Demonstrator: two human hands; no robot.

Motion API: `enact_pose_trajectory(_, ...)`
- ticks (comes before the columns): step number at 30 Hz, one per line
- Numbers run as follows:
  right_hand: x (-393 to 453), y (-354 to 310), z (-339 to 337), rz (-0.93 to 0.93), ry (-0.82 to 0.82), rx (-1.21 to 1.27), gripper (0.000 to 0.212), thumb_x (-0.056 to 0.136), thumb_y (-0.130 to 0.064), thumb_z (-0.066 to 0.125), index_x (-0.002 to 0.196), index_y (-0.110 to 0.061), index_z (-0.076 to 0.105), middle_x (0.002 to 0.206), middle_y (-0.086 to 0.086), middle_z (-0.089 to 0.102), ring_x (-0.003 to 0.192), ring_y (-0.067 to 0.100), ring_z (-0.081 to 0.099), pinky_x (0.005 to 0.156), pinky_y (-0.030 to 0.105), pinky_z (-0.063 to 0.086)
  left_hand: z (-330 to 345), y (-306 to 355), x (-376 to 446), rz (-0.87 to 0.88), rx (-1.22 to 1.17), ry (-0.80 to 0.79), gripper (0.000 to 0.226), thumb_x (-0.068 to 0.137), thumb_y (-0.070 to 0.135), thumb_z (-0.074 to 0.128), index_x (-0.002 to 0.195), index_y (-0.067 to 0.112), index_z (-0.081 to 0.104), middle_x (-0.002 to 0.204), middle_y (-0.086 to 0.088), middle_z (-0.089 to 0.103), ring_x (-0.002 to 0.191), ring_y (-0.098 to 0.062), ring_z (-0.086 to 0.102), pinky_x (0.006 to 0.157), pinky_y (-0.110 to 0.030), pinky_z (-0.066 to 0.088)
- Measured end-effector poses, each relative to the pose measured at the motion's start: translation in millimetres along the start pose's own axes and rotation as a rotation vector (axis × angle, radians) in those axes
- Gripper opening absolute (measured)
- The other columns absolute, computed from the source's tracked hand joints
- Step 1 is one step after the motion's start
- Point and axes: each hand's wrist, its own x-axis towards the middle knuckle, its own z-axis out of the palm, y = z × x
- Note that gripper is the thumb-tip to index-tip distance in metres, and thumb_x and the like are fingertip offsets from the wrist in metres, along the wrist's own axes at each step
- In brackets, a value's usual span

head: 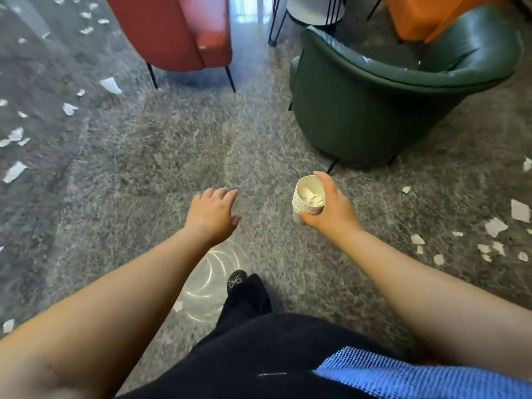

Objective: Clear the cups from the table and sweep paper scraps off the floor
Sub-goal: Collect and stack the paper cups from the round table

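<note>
My right hand (334, 207) grips a stack of white paper cups (306, 201), nested together, with white scraps lying in the top cup. It holds the stack upright above the grey floor, just in front of the green chair. My left hand (214, 213) hangs palm down over the floor, fingers relaxed and holding nothing. White paper scraps (495, 226) lie scattered on the floor at the right, and more paper scraps (14, 136) are spread along the left side.
A green tub chair (374, 110) stands close ahead on the right. A red armchair (184, 33) on thin black legs stands ahead on the left, an orange seat (426, 15) and a wire-legged side table (313, 10) behind. My foot (237, 279) is below.
</note>
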Motion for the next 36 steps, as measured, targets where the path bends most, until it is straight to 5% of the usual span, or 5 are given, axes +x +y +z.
enact_pose_trajectory(10,147,-85,25,0.042,0.059,-0.016,0.093,0.068,-0.030,0.082,0.143,-0.036,0.028,0.129,0.005,0.050,0.108,0.019,0.051,0.086,0.027,0.039,-46,-106,136,0.062,0.028,-0.032,0.067,0.091,0.052,0.051,0.149,0.025,0.032,0.149,0.000,0.042,0.135,-0.025,0.038,0.105,-0.041,0.034)
enact_pose_trajectory(36,604,-173,-6,0.070,0.095,0.061,0.094,0.069,-0.028,0.082,0.143,-0.035,0.026,0.131,0.006,0.048,0.106,0.012,0.044,0.087,0.026,0.036,-164,-246,580,0.107,0.126,-0.066,0.072,0.094,0.058,0.042,0.154,0.027,0.017,0.161,-0.003,0.022,0.147,-0.028,0.017,0.117,-0.049,0.016)
